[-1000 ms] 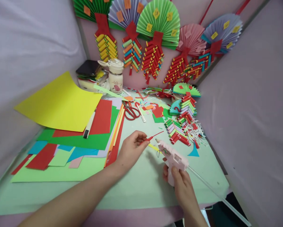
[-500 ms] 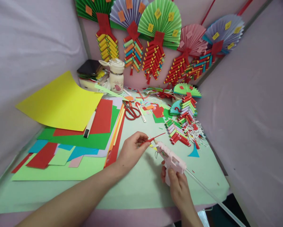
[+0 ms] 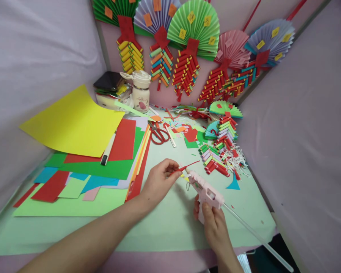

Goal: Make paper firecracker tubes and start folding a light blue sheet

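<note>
Between the thumb and fingers of my left hand [image 3: 161, 180] is a thin red paper piece [image 3: 182, 169] with a narrow strip pointing right. My right hand [image 3: 214, 223] is wrapped round the handle of a pale pink hot glue gun [image 3: 206, 189]. Its nozzle is at the red piece; whether they touch I cannot tell. A long clear glue stick [image 3: 257, 236] juts from the gun's back end. Below the nozzle hangs the gun's small wire stand [image 3: 187, 186]. A bit of yellow paper [image 3: 185, 177] shows behind the nozzle, partly hidden.
Coloured paper sheets [image 3: 73, 127] cover the left side, with a craft knife [image 3: 108, 149] on them. Red-handled scissors [image 3: 159, 134], a white pen [image 3: 170, 136] and paper scraps [image 3: 190, 133] lie behind my hands. Paper firecracker strings [image 3: 214, 159] lie at right; a lidded bottle [image 3: 141, 93] stands behind.
Both hands, the red paper piece and the glue gun keep nearly the same place. The whole view has shifted very slightly.
</note>
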A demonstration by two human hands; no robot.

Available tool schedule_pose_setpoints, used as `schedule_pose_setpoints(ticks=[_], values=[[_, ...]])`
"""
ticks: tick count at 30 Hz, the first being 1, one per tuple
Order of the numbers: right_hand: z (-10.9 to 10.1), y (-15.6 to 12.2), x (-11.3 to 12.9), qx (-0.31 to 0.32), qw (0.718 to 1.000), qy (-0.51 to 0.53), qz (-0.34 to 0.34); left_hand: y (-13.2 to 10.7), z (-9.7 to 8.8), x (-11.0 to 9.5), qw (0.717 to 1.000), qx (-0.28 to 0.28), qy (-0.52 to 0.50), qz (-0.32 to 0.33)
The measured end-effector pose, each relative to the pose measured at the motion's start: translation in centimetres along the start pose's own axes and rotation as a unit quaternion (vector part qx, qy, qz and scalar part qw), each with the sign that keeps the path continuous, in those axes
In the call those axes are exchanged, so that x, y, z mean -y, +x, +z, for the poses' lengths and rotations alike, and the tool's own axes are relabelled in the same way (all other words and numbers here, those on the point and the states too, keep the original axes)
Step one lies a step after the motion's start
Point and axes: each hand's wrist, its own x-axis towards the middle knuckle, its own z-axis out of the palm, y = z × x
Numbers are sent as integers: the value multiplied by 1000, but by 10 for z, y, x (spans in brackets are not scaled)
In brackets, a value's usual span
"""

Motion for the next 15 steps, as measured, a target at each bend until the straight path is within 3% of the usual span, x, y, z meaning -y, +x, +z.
schedule_pose_setpoints(ticks=[15], values=[[-2,1,-3,2,1000,3,10,3,0,0,996,3,-79,-40]])
